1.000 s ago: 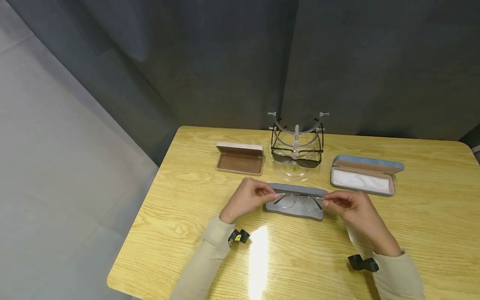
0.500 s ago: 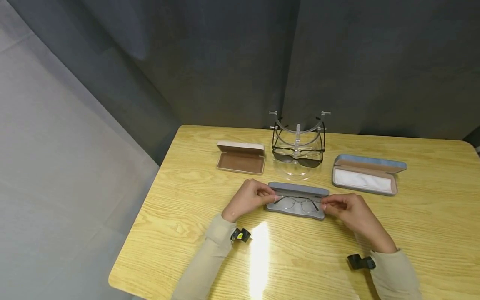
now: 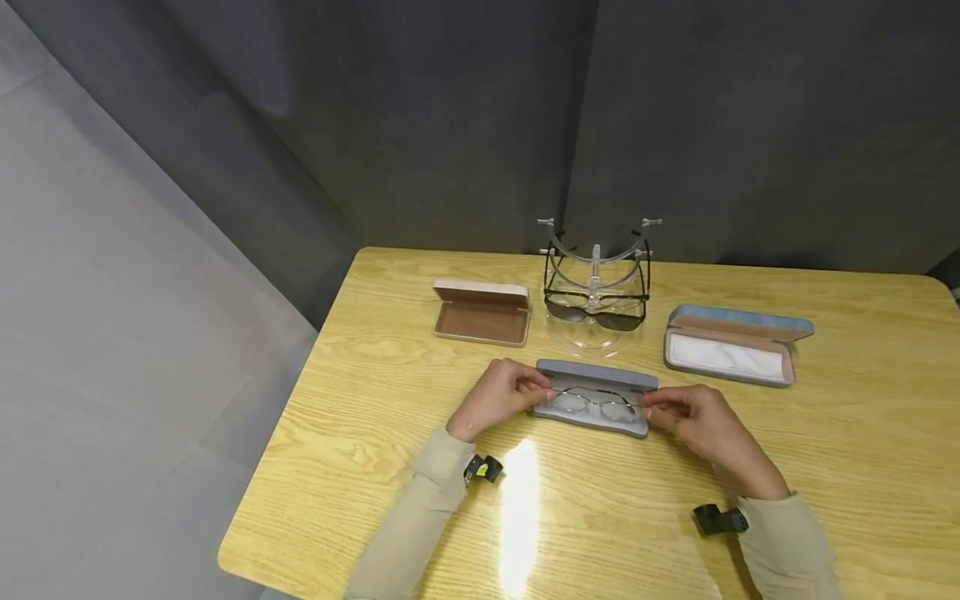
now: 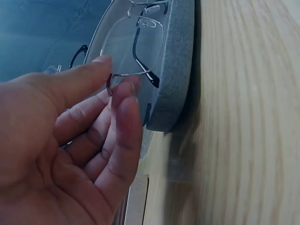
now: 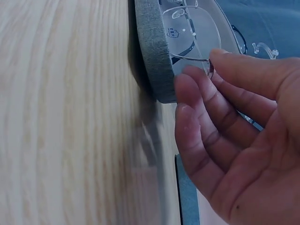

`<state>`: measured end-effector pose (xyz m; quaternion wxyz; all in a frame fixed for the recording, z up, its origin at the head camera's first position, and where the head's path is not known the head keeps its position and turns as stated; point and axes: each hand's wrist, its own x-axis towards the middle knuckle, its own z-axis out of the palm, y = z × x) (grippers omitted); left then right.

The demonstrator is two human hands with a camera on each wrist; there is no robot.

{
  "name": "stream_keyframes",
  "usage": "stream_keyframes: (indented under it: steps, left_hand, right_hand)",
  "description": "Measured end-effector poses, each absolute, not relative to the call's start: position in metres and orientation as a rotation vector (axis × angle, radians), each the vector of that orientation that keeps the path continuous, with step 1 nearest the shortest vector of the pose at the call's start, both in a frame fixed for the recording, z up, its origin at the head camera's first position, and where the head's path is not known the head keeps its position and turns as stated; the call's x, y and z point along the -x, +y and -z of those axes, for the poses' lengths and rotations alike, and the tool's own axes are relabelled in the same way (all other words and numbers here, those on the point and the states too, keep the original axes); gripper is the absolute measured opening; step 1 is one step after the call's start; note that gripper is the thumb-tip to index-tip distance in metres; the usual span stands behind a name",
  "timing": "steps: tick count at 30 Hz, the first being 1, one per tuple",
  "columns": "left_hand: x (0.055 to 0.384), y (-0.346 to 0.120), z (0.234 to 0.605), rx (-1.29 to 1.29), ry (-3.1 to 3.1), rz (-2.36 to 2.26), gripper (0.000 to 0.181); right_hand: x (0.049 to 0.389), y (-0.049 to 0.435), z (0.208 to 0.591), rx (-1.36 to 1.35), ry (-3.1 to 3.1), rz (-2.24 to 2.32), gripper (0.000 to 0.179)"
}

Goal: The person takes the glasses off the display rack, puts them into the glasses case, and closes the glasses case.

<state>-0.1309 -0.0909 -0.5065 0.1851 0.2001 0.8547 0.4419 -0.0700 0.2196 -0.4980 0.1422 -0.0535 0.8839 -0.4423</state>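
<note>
Thin wire-rimmed eyeglasses (image 3: 600, 403) are in the open grey glasses case (image 3: 597, 372), at the middle of the table. My left hand (image 3: 497, 398) pinches their left end corner between thumb and fingers. At the opposite corner, my right hand (image 3: 703, 422) pinches the frame the same way. Both wrist views show the clear lenses over the case's pale lining, with a dark temple tip (image 4: 153, 78) folded behind the left lens. Whether the glasses touch the lining cannot be told.
Behind the case, a clear display stand (image 3: 595, 275) carries dark-framed glasses and sunglasses (image 3: 618, 321). An open brown-lined case (image 3: 482, 322) stands at back left. At right, an open blue case (image 3: 742, 320) holds a white cloth (image 3: 723, 356).
The eyeglasses have tilted and appear to sit lower in the grey case. My right hand has come slightly left; both hands keep their pinch on the frame.
</note>
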Motion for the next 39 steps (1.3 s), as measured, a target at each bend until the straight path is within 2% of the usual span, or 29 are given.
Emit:
stream_keyframes:
  steps: [20,39]
  left_hand:
    - [0.1306,-0.0886,0.5118,-0.476,2.418,-1.200,0.024]
    - [0.1300,-0.0860,0.5121,-0.413,2.458,-1.222,0.022]
  right_hand:
    - [0.0727,0.2161,0.5045,0.080,2.462,1.343,0.024]
    - [0.0719,0.2181,0.5080,0.054,2.440,1.364,0.032]
